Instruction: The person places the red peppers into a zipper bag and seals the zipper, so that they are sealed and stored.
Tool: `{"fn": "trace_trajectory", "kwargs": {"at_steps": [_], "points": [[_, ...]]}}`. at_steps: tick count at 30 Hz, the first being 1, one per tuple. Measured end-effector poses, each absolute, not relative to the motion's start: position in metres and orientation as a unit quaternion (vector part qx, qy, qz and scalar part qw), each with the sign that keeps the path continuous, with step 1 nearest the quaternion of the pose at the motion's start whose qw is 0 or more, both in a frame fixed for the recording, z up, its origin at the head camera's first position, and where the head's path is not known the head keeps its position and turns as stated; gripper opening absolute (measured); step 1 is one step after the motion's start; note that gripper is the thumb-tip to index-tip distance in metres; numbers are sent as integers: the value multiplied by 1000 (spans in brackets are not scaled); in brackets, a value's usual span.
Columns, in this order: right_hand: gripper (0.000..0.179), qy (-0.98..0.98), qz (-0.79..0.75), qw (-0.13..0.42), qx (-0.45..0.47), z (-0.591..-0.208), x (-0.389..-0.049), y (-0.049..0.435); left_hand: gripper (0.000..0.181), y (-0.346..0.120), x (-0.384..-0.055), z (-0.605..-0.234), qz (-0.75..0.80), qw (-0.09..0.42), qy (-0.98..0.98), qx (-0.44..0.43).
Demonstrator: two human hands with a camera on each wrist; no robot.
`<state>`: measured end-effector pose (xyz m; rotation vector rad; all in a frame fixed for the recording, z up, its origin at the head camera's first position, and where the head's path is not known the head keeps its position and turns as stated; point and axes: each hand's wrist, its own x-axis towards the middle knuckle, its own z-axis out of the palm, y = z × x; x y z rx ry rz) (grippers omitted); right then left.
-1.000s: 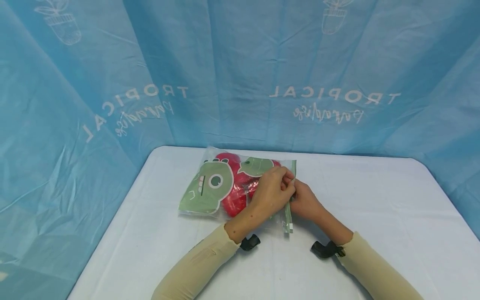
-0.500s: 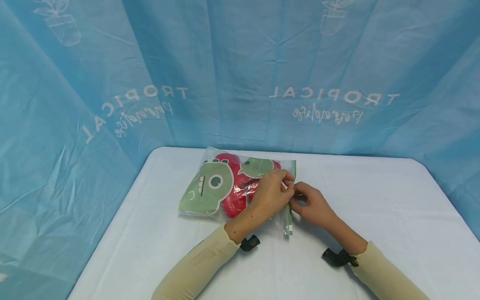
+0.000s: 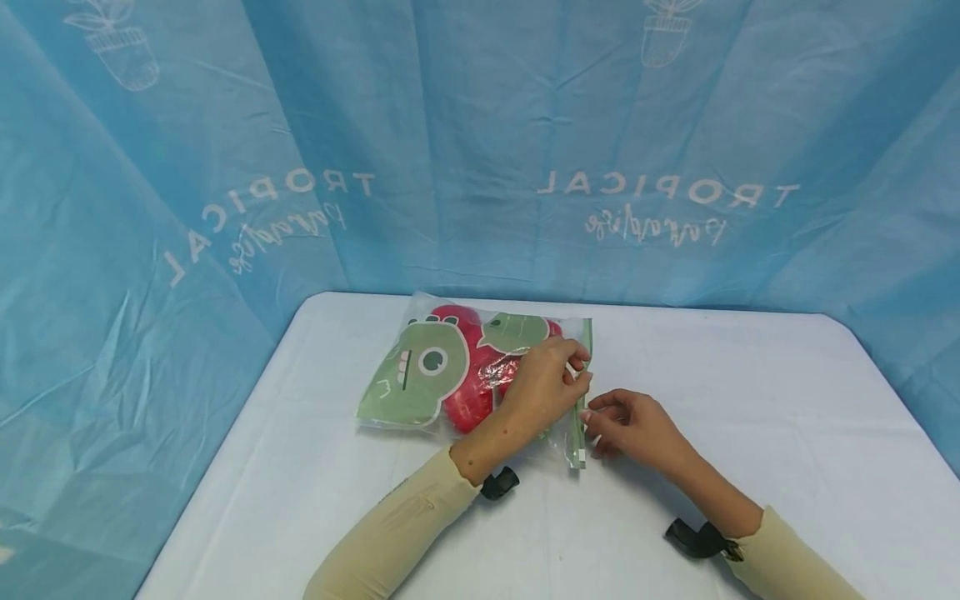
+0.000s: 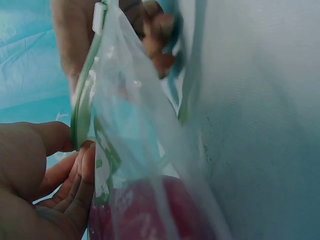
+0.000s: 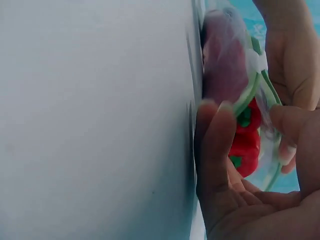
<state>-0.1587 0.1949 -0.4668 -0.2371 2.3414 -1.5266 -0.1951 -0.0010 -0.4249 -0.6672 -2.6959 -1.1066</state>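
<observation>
A clear zip bag printed with a green cartoon animal lies on the table. Red bell peppers with green stems show inside it, beside a dark reddish-purple item. My left hand pinches the bag's green zip edge between thumb and fingers, and the opening gapes there. Nearer me along that edge, my right hand has its fingers spread and bent, the thumb right at the edge in the right wrist view. A white slider sits at the zip's near end.
A white cloth covers the table. Blue printed curtains hang behind it and at both sides. Black wrist cameras are strapped at each sleeve cuff.
My right hand has come away from the left fingertips, moving toward me and rightward along the zip edge, its fingers loosening. The left hand and the bag have barely moved.
</observation>
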Motion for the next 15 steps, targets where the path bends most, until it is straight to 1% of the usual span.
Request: {"fn": "trace_trajectory", "kwargs": {"at_steps": [4,7,10,15], "points": [[48,777,-574,243,-83,-466,-155,195,23,-1,-196,-426,-369,80,-897,-229],[49,753,-589,279,-94,-465,-154,194,24,-1,-196,-426,-372,76,-895,-233],[45,743,-598,284,-102,-467,-155,193,25,-1,-196,-426,-369,75,-896,-234],[37,720,-629,273,-105,-474,-157,192,24,-1,-196,-428,-361,83,-897,-241]]}}
